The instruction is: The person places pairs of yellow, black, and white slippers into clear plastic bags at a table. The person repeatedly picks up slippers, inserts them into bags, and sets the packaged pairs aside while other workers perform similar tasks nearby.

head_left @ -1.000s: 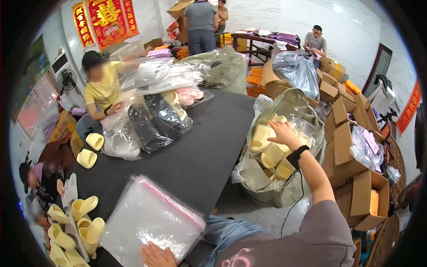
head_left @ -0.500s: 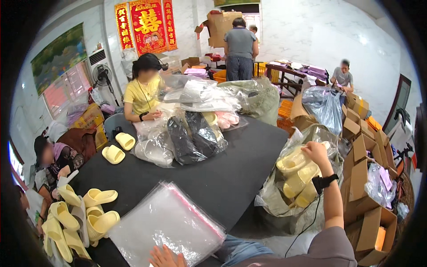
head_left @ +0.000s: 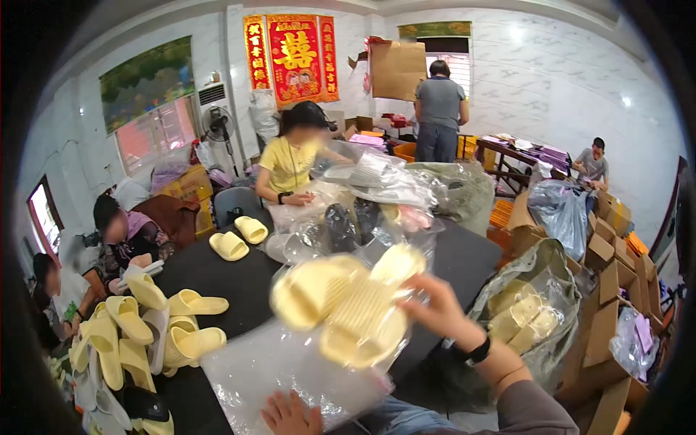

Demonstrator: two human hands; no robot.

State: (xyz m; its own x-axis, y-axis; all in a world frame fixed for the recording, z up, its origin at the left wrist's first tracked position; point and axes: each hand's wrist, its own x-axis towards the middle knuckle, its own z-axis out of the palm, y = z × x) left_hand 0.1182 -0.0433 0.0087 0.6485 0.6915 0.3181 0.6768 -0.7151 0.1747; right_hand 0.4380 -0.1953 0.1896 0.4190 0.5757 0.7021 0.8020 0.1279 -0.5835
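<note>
My right hand (head_left: 442, 312) pinches the edge of a clear bag with pale yellow slippers (head_left: 362, 319) in it, slightly blurred, held up over the table. Below it lies a stack of clear plastic bags (head_left: 246, 373) at the table's near edge. My left hand (head_left: 292, 415) rests on that stack with its fingers spread, holding nothing. Loose yellow slippers (head_left: 192, 344) are heaped with grey and black ones at the left. To the right, an open woven sack (head_left: 500, 290) contains more yellow slippers in clear plastic.
Across the black table (head_left: 196, 286), a person in yellow (head_left: 286, 170) sits behind bagged slippers (head_left: 344, 221). Two loose yellow slippers (head_left: 230, 246) lie at the far left. Several other people sit or stand around. Cardboard boxes (head_left: 605, 326) line the right side.
My right hand has moved from the sack to above the table, bringing the bagged yellow slippers with it. My left hand stays on the bag stack. The view has shifted.
</note>
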